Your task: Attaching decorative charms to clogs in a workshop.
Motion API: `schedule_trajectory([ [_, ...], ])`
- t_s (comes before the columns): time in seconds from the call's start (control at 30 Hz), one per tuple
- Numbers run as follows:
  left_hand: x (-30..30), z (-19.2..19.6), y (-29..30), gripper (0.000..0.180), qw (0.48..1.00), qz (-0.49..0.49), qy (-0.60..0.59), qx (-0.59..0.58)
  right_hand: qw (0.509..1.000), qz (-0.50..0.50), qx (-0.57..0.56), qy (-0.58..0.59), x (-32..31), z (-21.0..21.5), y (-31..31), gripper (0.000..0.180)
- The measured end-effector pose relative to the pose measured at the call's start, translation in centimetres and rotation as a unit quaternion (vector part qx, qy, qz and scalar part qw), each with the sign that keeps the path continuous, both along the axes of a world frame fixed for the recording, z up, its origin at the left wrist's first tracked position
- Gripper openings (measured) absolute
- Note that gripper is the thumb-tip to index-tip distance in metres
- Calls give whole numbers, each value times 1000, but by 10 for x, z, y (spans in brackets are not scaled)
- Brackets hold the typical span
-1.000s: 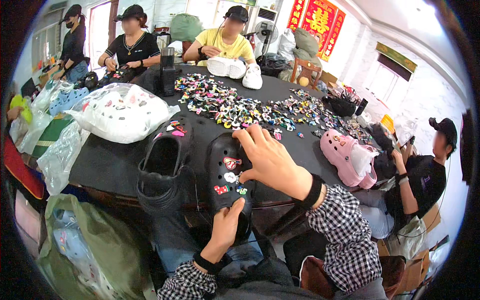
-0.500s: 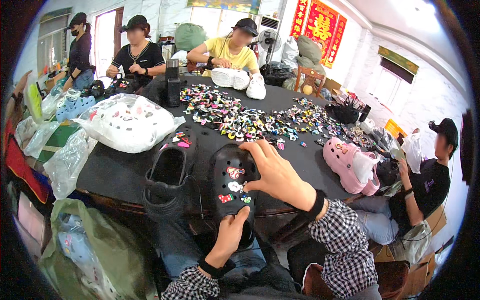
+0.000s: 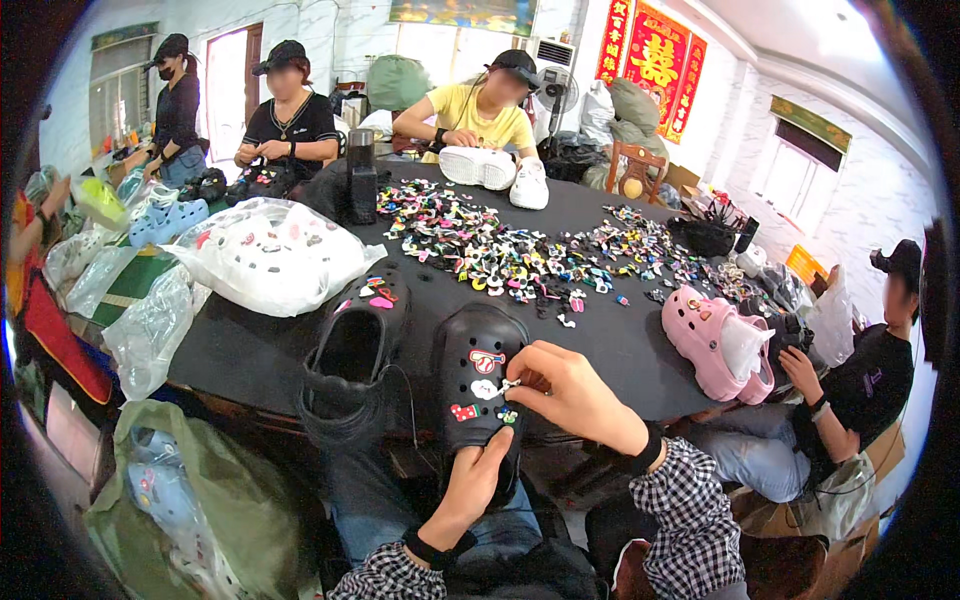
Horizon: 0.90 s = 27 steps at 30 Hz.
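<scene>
**Right hand is pinching a small charm beside the clog**

The right hand (image 3: 570, 388) is no longer spreading over the toe of the held black clog (image 3: 455, 370); its grip is now closing, thumb against forefinger, on a small pale charm (image 3: 512, 384) at the clog's right side. That is leaving the left hand (image 3: 478, 470) steadying the clog alone, thumb pressing at its near end, fingers hidden. The table (image 3: 600, 350) is stretching beyond the clog, carrying a charm pile (image 3: 510, 240). Whether the pinched charm is touching the clog, I cannot tell.

White marbled walls (image 3: 872, 190), window (image 3: 792, 195), wooden chair (image 3: 638, 156)
</scene>
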<state>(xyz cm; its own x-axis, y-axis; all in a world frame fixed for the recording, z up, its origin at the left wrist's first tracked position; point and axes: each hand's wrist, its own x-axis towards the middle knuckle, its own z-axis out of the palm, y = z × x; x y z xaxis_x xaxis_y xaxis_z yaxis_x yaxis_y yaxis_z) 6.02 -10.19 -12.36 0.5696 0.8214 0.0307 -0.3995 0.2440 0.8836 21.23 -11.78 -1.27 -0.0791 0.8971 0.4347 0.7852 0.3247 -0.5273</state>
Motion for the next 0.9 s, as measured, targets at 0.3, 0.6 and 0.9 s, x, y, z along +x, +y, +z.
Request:
schedule_trajectory([
  [0.3, -2, -3, 0, 31, 1000, -14, 11, -7, 986, -132, 14, 104, 70, -7, 35, 17],
  [0.6, -3, 5, 1, 29, 1000, 7, 13, 14, 990, -90, 91, 63, 40, -14, 8, 24],
  [0.9, -3, 14, 13, 30, 997, -50, 11, -49, 951, 117, 171, -228, -19, -75, -77, 34],
])
